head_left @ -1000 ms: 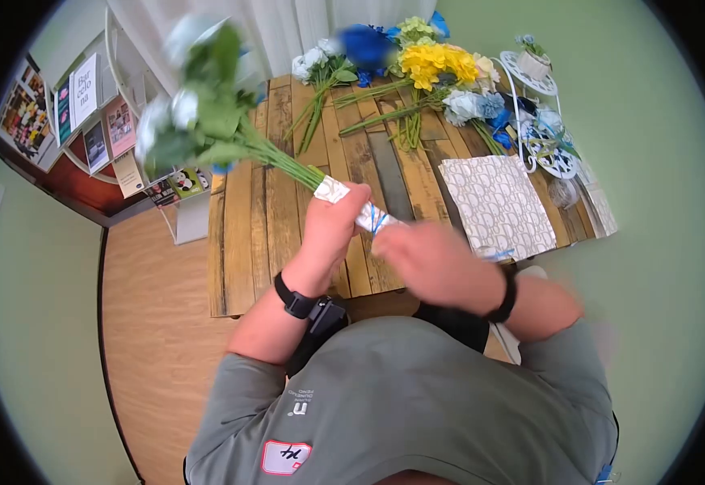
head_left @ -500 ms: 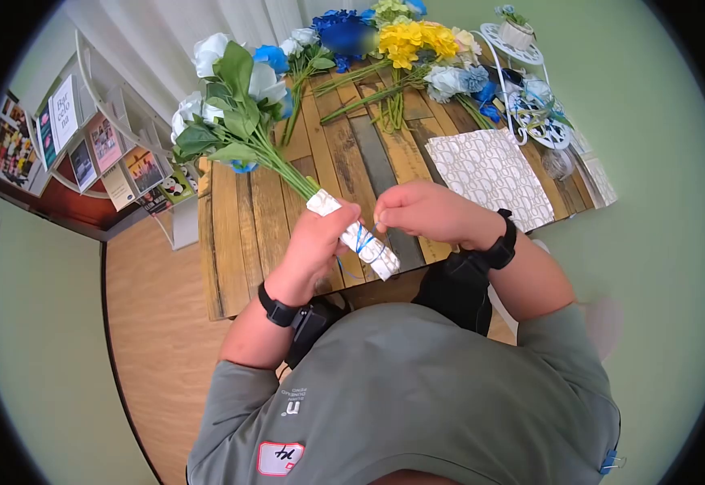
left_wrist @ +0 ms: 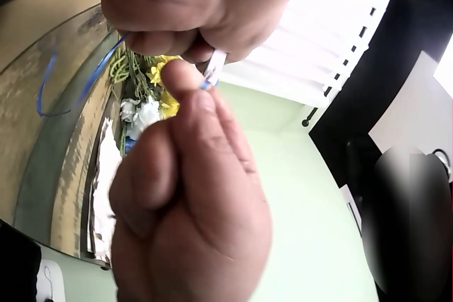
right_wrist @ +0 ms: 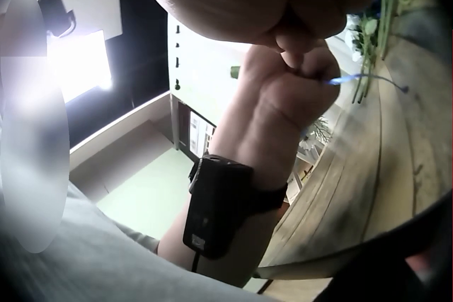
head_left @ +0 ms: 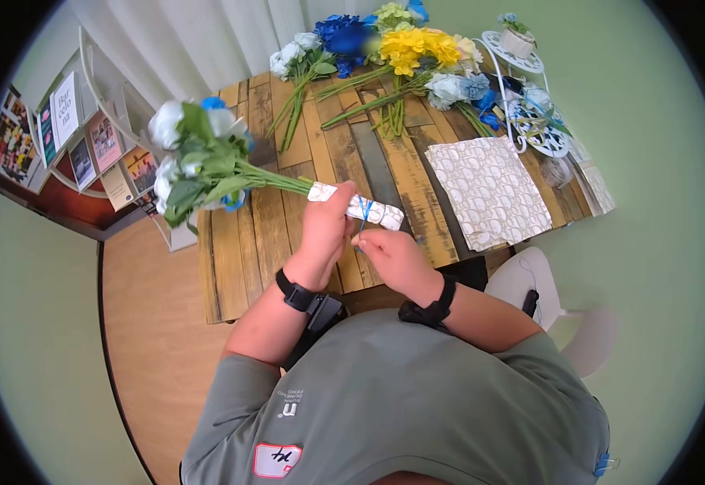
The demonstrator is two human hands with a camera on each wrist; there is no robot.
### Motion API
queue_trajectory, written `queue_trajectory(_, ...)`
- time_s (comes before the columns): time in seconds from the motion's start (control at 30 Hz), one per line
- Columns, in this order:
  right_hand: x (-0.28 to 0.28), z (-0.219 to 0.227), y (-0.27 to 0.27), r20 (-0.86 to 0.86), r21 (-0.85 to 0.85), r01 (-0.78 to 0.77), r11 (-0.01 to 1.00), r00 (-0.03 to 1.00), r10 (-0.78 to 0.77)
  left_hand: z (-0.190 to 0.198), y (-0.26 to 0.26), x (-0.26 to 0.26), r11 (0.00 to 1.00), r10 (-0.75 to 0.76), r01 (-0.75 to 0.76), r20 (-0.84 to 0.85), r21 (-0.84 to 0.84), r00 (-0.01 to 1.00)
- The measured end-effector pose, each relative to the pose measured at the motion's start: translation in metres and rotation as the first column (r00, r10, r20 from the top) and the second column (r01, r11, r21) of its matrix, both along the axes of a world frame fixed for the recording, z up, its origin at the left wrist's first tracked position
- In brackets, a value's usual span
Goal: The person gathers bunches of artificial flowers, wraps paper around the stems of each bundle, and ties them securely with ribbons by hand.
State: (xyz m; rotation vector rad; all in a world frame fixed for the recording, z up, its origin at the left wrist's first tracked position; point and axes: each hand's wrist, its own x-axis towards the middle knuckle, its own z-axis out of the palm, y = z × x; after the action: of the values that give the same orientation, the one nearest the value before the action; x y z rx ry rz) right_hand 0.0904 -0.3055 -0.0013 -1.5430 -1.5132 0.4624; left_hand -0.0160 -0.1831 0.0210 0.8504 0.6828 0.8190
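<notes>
A bouquet of pale and blue flowers (head_left: 199, 162) points left in the head view, its stems in a patterned white wrap (head_left: 385, 214). My left hand (head_left: 324, 234) grips the wrap near its upper end, thumb on top. A blue ribbon (head_left: 364, 208) circles the wrap just right of that thumb. Below it my right hand (head_left: 401, 260) pinches the ribbon between thumb and index finger. The left wrist view shows the right hand (left_wrist: 195, 196) with fingertips together at the ribbon; a loose blue end (right_wrist: 368, 77) stands out beside the left hand (right_wrist: 283, 100) in the right wrist view.
On the wooden table (head_left: 271, 218), yellow flowers (head_left: 417, 50) and several other stems lie at the back. Patterned paper (head_left: 490, 190) lies at the right, near a white metal stand (head_left: 546, 141). A magazine rack (head_left: 98, 137) stands left, a white chair (head_left: 526, 279) right.
The bouquet has swung lower and further left, its wrapped end now nearer level. My right hand has moved from above the wrap to below it, pulling the ribbon down.
</notes>
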Motion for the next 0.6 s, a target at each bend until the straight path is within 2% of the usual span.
queue_trajectory(0.07, 0.008, -0.005, 0.001, -0.334, -0.097, -0.085, 0.992, 0.941, 0.048, 0.004, 0.001, -0.003, 0.996, -0.051, 0.059, 0.128, -0.06, 0.99)
queue_trajectory(0.1, 0.012, -0.007, 0.002, -0.331, -0.094, -0.08, 0.992, 0.943, 0.044, 0.006, 0.001, -0.006, 0.993, -0.078, 0.091, 0.176, -0.068, 0.981)
queue_trajectory(0.17, 0.022, -0.007, 0.001, -0.669, -0.188, -0.197, 0.962, 0.743, 0.021, 0.019, -0.003, -0.014, 0.989, -0.112, 0.127, 0.179, -0.076, 0.978)
queue_trajectory(0.2, 0.033, -0.005, 0.003, -0.669, -0.192, -0.202, 0.96, 0.743, 0.023, 0.023, -0.006, -0.019, 0.983, -0.14, 0.158, 0.178, -0.089, 0.974)
queue_trajectory(0.27, 0.065, 0.005, 0.015, -0.913, -0.22, -0.456, 0.862, 0.408, -0.017, 0.018, -0.009, -0.026, 0.982, -0.157, 0.166, 0.107, -0.09, 0.982)
queue_trajectory(0.33, 0.076, 0.039, 0.022, -0.861, -0.288, -0.541, 0.79, 0.508, 0.034, 0.003, -0.01, -0.029, 0.968, -0.249, 0.246, -0.104, -0.04, 0.963)
queue_trajectory(0.37, 0.079, 0.054, 0.025, -0.762, -0.379, -0.534, 0.755, 0.644, 0.073, 0.0, -0.011, -0.029, 0.964, -0.261, 0.266, -0.169, 0.007, 0.95)
queue_trajectory(0.4, 0.072, 0.058, 0.024, -0.763, -0.379, -0.537, 0.753, 0.642, 0.074, -0.007, -0.011, -0.026, 0.965, -0.258, 0.263, -0.171, 0.005, 0.951)
queue_trajectory(0.43, 0.06, 0.059, 0.023, -0.484, -0.381, -0.377, 0.844, 0.859, 0.166, -0.018, -0.009, -0.02, 0.981, -0.177, 0.188, -0.168, 0.056, 0.97)
queue_trajectory(0.47, 0.048, 0.059, 0.02, -0.136, -0.311, -0.226, 0.923, 0.972, 0.192, -0.025, -0.006, -0.015, 0.988, -0.093, 0.111, -0.16, 0.106, 0.983)
queue_trajectory(0.53, 0.025, 0.061, 0.003, 0.164, -0.208, -0.082, 0.975, 0.979, 0.117, -0.031, 0.001, -0.007, 0.988, -0.055, 0.069, -0.104, 0.135, 0.993)
queue_trajectory(0.6, 0.007, 0.042, -0.007, 0.236, -0.082, -0.005, 0.997, 0.971, 0.024, -0.03, 0.005, -0.001, 0.992, 0.056, -0.049, -0.054, 0.114, 0.997)
